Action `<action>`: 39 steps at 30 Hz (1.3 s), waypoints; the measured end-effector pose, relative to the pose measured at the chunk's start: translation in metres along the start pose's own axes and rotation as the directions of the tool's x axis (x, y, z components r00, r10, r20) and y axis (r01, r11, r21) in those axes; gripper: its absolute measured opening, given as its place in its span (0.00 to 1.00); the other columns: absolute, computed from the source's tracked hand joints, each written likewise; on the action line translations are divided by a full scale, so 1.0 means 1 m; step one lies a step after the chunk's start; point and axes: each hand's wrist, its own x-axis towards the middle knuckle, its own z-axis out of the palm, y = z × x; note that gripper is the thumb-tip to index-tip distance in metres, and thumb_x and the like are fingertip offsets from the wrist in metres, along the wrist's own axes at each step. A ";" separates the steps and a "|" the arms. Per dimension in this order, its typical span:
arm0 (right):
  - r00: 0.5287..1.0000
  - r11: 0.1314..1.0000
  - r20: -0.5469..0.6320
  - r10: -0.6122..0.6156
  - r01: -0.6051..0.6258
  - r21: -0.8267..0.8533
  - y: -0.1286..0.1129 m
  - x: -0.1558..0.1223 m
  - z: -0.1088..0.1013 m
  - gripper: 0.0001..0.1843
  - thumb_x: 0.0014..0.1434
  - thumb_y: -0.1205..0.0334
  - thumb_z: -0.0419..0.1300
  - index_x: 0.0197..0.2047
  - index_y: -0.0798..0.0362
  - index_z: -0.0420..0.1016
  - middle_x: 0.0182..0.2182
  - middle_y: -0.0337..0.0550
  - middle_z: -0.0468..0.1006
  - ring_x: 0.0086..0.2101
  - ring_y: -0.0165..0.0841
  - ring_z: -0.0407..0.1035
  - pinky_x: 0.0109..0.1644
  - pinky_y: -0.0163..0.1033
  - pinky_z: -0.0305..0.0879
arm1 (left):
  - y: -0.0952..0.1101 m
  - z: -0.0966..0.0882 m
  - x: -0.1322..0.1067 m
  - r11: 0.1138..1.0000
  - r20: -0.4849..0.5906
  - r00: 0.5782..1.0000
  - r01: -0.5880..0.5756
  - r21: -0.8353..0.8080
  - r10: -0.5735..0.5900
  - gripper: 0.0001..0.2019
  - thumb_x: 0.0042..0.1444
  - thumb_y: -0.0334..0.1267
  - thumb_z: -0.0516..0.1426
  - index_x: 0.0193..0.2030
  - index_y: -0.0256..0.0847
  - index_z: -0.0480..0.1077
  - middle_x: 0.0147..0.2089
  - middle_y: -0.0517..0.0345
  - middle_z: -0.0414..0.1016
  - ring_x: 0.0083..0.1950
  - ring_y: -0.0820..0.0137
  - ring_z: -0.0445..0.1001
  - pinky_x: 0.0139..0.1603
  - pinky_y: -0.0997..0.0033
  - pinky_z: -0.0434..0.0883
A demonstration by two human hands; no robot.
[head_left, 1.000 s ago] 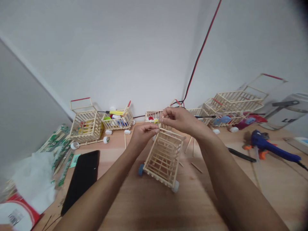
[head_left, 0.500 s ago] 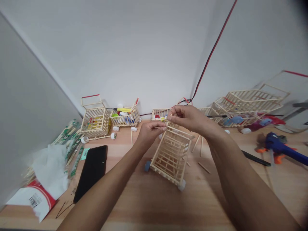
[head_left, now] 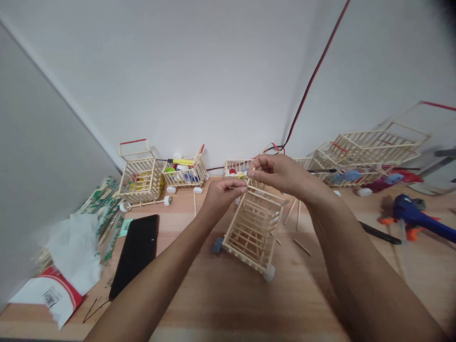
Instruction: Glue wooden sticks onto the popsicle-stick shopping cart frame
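A small cart of glued wooden sticks [head_left: 253, 232] lies tilted on the wooden table [head_left: 213, 304], its slatted side facing up. It has a blue wheel [head_left: 218, 245] and a white wheel [head_left: 270, 273] at its near corners. My left hand [head_left: 223, 197] and my right hand [head_left: 280, 173] meet just above the cart's far rim. Their fingertips pinch a thin wooden stick [head_left: 247, 183], though the fingers hide most of it. The rest of the cart's far end is hidden behind my hands.
Several finished stick carts [head_left: 140, 173] stand along the wall, some holding bottle caps. A blue glue gun [head_left: 409, 221] lies at right, a black phone [head_left: 134, 256] at left beside white paper and stick packets. Loose sticks lie around the cart.
The whole scene has shifted right in view as the head turned left. Since then it has barely moved. My hands stay together at the cart's far rim.
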 end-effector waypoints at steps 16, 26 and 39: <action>0.999 0.999 0.025 -0.039 0.040 -0.017 -0.004 -0.003 -0.004 0.10 0.55 0.53 0.62 0.32 0.52 0.72 0.25 0.37 0.70 0.27 0.30 0.61 0.30 0.37 0.54 | 0.000 0.000 0.000 1.000 -0.002 1.000 0.013 0.000 -0.013 0.06 0.48 0.38 0.65 0.30 0.38 0.79 0.34 0.54 0.81 0.39 0.66 0.76 0.46 0.65 0.72; 0.999 0.999 0.027 -0.034 0.035 -0.002 -0.008 -0.005 -0.004 0.10 0.53 0.53 0.62 0.31 0.52 0.72 0.24 0.37 0.69 0.26 0.30 0.60 0.29 0.37 0.54 | -0.002 0.001 0.000 0.999 -0.013 1.000 0.025 -0.027 -0.025 0.06 0.47 0.38 0.66 0.31 0.38 0.80 0.35 0.54 0.82 0.40 0.65 0.77 0.47 0.65 0.72; 0.999 0.998 0.025 -0.037 0.038 -0.050 -0.011 -0.006 -0.005 0.11 0.53 0.52 0.61 0.31 0.51 0.72 0.24 0.37 0.70 0.26 0.30 0.60 0.29 0.37 0.53 | -0.001 -0.001 0.000 1.000 -0.001 1.000 0.013 -0.008 -0.013 0.05 0.48 0.38 0.65 0.31 0.38 0.80 0.35 0.54 0.82 0.41 0.65 0.77 0.47 0.65 0.72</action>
